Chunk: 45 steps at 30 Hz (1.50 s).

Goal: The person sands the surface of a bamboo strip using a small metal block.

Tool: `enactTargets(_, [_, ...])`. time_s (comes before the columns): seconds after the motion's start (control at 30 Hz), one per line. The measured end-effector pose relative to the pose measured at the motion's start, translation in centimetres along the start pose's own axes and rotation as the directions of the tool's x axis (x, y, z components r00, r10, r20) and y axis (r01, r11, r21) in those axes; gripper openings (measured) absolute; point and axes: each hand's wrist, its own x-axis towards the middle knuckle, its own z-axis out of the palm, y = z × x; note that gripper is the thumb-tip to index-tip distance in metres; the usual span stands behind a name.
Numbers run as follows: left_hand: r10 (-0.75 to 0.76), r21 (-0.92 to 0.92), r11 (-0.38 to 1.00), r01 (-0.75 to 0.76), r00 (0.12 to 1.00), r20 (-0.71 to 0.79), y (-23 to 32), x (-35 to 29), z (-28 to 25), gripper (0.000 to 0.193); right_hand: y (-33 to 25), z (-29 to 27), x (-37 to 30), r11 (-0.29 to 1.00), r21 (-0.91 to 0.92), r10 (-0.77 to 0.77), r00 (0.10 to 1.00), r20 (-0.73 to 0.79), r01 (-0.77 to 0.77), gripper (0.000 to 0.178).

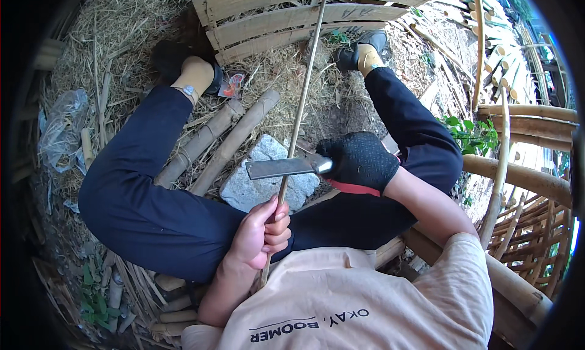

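My bare left hand [261, 235] is closed round a long thin bamboo stick [306, 75] near its lower end. The stick slants up and away from my lap toward a wooden slatted crate. In a black glove with a red cuff, my right hand [364, 163] grips a knife [274, 169] with a broad rectangular blade; the glove hides most of its handle. The blade lies across the stick just beyond my left hand and appears to touch it. Below the blade, a pale rough stone block [239, 191] rests on the ground between my legs.
The slatted crate [262, 21] stands ahead between my feet. Two bamboo poles [234, 139] lie left of the stone. Cut bamboo [506, 63] is stacked at the far right, above a bamboo frame [518, 179]. A clear plastic bag [64, 127] lies on the straw at left.
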Motion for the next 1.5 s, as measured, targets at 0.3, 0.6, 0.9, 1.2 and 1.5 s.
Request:
enactTargets(0.3, [-0.029, -0.005, 1.000, 0.029, 0.998, 0.060, -0.3, 0.2, -0.3, 0.038, -0.1, -0.9, 0.8, 0.994, -0.086, 0.070, 0.996, 0.057, -0.065, 0.024])
enactTargets(0.6, [-0.020, 0.007, 1.000, 0.020, 0.999, 0.041, 0.0, 0.3, -0.2, 0.037, 0.7, -1.8, 1.6, 0.986, -0.159, 0.050, 0.999, 0.016, -0.047, 0.026])
enactTargets(0.9, [-0.021, 0.005, 1.000, 0.021, 0.998, 0.067, -0.2, -0.1, -0.3, 0.036, 6.2, -1.7, 3.0, 0.963, -0.167, 0.149, 0.933, -0.328, -0.213, 0.016])
enactTargets(1.2, [-0.027, -0.026, 0.999, 0.028, 0.998, 0.053, 0.2, 0.3, 0.0, 0.036, 4.3, -3.4, 1.2, 0.965, -0.088, 0.225, 0.955, -0.194, -0.246, 0.021])
enactTargets(1.5, [-0.022, -0.015, 1.000, 0.023, 0.998, 0.062, -0.2, 0.2, -0.2, 0.036, 0.0, -0.4, 0.0, 0.997, -0.076, 0.022, 0.997, 0.077, -0.016, 0.022])
